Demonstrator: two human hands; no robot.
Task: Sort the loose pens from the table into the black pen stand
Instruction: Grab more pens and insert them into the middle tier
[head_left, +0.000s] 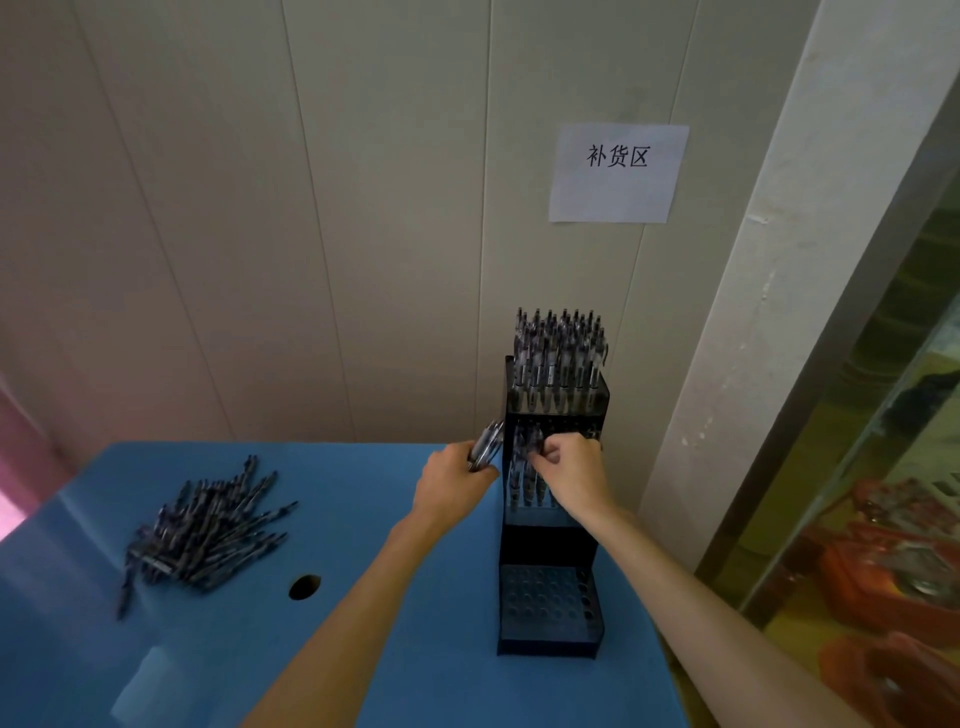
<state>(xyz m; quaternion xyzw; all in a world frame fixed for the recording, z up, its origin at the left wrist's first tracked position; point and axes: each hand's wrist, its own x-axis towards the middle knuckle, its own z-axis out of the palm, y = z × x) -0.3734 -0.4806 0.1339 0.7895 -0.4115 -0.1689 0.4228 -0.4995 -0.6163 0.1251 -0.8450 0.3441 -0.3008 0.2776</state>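
Spanning blue table (363, 519) beneath panelled wall (260, 208)

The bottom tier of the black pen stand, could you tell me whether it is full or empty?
Empty: the bottom tier of the black pen stand shows only bare holes.

Both bare forearms reach up the frame from the lower edge, the left from about 7 o'clock, the right from about 5 o'clock, converging toward the middle. The left hand (451, 483) is seen from the back, wrist straight, fingers curled round a small bundle of clear-barrelled pens with dark tips (485, 446) that juts toward 1 o'clock from its fist. The right hand (571, 470), just beside it at 3 o'clock, has its wrist bent and its fingers curled inward, thumb and fingertips seemingly pinching one pen, though blur hides the contact.
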